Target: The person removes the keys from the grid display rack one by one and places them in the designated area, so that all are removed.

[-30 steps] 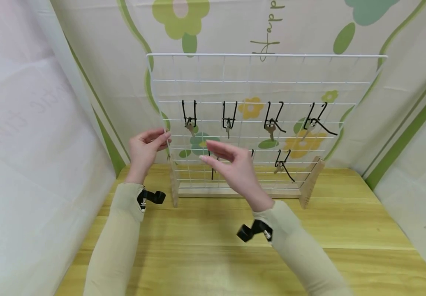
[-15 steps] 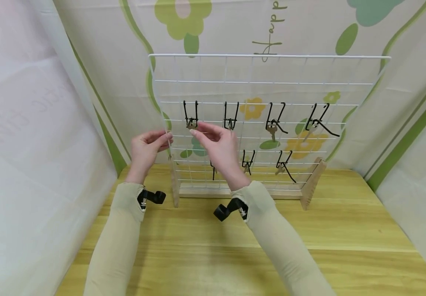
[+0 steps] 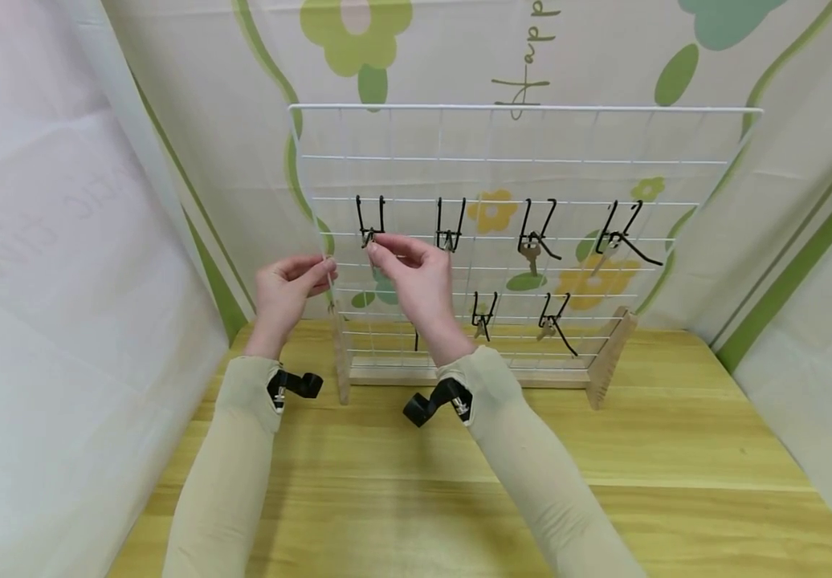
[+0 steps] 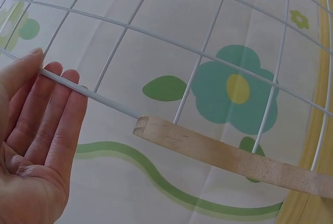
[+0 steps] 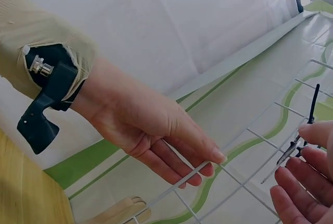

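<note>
My left hand (image 3: 286, 297) holds the left edge wire of a white wire grid rack (image 3: 524, 107), thumb on one side and fingers on the other, as the left wrist view shows. My right hand (image 3: 419, 281) reaches to the upper-left black hook (image 3: 360, 213) and pinches a small metal key (image 5: 287, 153) between thumb and fingers. The key is at the hook; whether its ring still hangs there is hard to tell. Further along the upper row, keys hang on other black hooks, one brass key (image 3: 531, 255) among them.
A lower row has more hooks with keys, such as one hook (image 3: 484, 313); the leftmost is partly behind my right forearm. Wooden feet (image 3: 611, 361) carry the rack on a wooden table (image 3: 387, 490). Patterned cloth (image 3: 589, 48) stands behind it.
My right hand has moved left and up from in front of the lower row to the upper-left hook and pinched the key there. The left hand has kept its hold on the rack.
</note>
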The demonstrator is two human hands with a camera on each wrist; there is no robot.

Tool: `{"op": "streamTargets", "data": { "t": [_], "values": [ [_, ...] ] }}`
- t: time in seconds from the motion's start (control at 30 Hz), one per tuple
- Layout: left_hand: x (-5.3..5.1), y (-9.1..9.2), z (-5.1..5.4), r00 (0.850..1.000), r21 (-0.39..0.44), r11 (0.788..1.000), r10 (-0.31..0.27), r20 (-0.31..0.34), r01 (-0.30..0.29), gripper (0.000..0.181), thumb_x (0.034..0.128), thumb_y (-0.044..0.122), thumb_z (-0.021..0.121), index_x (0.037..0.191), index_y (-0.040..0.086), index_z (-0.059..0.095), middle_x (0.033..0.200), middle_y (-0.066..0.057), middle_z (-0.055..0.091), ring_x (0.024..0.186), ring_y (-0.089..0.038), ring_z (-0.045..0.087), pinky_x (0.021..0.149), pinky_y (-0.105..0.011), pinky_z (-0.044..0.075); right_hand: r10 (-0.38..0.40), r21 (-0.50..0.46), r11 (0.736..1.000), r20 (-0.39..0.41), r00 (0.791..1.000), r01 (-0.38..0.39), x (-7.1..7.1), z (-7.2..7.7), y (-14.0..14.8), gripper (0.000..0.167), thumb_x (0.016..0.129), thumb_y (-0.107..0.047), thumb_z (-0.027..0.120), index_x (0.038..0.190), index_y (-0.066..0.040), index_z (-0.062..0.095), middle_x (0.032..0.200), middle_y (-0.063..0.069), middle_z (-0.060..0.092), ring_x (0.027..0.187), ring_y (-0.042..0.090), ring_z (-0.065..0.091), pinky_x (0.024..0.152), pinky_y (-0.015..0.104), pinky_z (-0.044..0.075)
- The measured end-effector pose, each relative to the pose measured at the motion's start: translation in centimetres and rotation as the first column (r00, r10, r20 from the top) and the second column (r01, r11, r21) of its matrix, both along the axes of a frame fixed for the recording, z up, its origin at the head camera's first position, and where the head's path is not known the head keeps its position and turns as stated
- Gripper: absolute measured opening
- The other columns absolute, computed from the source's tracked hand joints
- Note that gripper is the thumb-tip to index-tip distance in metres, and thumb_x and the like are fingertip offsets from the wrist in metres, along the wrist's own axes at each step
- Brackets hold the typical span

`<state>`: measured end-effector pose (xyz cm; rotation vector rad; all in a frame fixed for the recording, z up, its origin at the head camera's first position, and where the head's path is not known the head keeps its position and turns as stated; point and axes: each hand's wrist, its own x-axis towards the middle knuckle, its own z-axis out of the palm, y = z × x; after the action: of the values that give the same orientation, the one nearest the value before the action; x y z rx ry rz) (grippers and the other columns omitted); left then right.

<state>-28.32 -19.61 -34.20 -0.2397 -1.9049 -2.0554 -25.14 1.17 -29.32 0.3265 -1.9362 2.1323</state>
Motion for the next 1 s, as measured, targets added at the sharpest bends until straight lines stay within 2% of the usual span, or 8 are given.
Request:
{"op": "streamTargets", "data": {
  "t": [0.07, 0.23, 0.3, 0.47, 0.63, 0.77, 1.0],
  "values": [
    [0.0, 0.0, 0.0, 1.000, 0.001, 1.000, 0.002, -0.002, -0.002, 0.021, 0.0896, 0.015, 0.082, 0.102, -0.001, 0.076, 0.095, -0.009, 0.077, 0.082, -0.019, 0.075, 0.077, -0.030, 0.062, -0.002, -0.007, 1.000, -0.009, 1.000, 0.002, -0.1, 0.1, -0.1, 0.018, 0.091, -0.021, 0.082, 0.106, -0.012, 0.080, 0.097, 0.001, 0.075, 0.089, 0.019, 0.072, 0.084, 0.039, 0.061],
    [0.0, 0.2, 0.0, 1.000, -0.006, 1.000, 0.005, -0.017, -0.005, 0.020, 0.0888, 0.016, 0.083, 0.101, 0.001, 0.077, 0.094, -0.010, 0.077, 0.082, -0.019, 0.075, 0.077, -0.031, 0.062, -0.003, -0.018, 1.000, -0.018, 1.000, 0.003, -0.4, 0.4, -0.2, 0.014, 0.092, -0.017, 0.080, 0.102, -0.007, 0.079, 0.095, 0.005, 0.075, 0.087, 0.022, 0.072, 0.081, 0.037, 0.062],
    [0.0, 0.2, 0.0, 1.000, -0.006, 1.000, 0.003, -0.022, -0.003, 0.019, 0.0889, 0.015, 0.082, 0.101, 0.001, 0.077, 0.094, -0.010, 0.077, 0.082, -0.018, 0.075, 0.077, -0.031, 0.062, 0.001, -0.015, 1.000, -0.020, 1.000, -0.001, -0.4, 0.4, -0.3, 0.014, 0.092, -0.016, 0.080, 0.102, -0.006, 0.079, 0.095, 0.006, 0.075, 0.088, 0.026, 0.072, 0.080, 0.035, 0.062],
    [0.0, 0.2, 0.0, 1.000, -0.001, 1.000, -0.002, -0.026, 0.002, 0.018, 0.0897, 0.014, 0.082, 0.101, 0.001, 0.077, 0.094, -0.009, 0.077, 0.082, -0.018, 0.075, 0.077, -0.030, 0.062, 0.016, -0.005, 1.000, -0.034, 0.999, -0.016, -0.3, 0.4, -0.3, 0.015, 0.093, -0.017, 0.080, 0.103, -0.006, 0.078, 0.096, 0.006, 0.075, 0.093, 0.033, 0.072, 0.084, 0.040, 0.061],
    [0.1, 0.2, -0.1, 1.000, -0.002, 1.000, -0.008, -0.027, 0.008, 0.020, 0.0897, 0.013, 0.081, 0.102, -0.002, 0.076, 0.094, -0.009, 0.077, 0.082, -0.018, 0.075, 0.077, -0.031, 0.062, 0.012, -0.016, 1.000, -0.036, 0.999, -0.012, 0.1, 0.5, -0.2, 0.015, 0.092, -0.019, 0.080, 0.102, -0.007, 0.079, 0.096, 0.004, 0.075, 0.091, 0.030, 0.072, 0.085, 0.041, 0.061],
    [0.2, 0.1, -0.1, 1.000, -0.014, 1.000, -0.004, -0.020, 0.004, 0.021, 0.0903, 0.014, 0.081, 0.103, -0.003, 0.075, 0.095, -0.009, 0.077, 0.083, -0.018, 0.075, 0.078, -0.031, 0.062, 0.041, -0.036, 0.998, -0.069, 0.997, -0.044, 0.6, 0.8, -0.1, 0.014, 0.093, -0.016, 0.079, 0.101, -0.005, 0.078, 0.095, 0.006, 0.076, 0.086, 0.024, 0.073, 0.083, 0.037, 0.062],
    [0.1, 0.0, -0.1, 1.000, -0.016, 1.000, -0.005, -0.007, 0.005, 0.023, 0.0902, 0.014, 0.081, 0.103, -0.003, 0.074, 0.095, -0.009, 0.077, 0.083, -0.018, 0.075, 0.078, -0.031, 0.062, 0.077, -0.039, 0.996, -0.133, 0.988, -0.082, 1.9, 1.3, 0.4, 0.013, 0.094, -0.012, 0.076, 0.102, -0.002, 0.076, 0.096, 0.008, 0.075, 0.083, 0.024, 0.072, 0.080, 0.036, 0.062]
  ]
}}
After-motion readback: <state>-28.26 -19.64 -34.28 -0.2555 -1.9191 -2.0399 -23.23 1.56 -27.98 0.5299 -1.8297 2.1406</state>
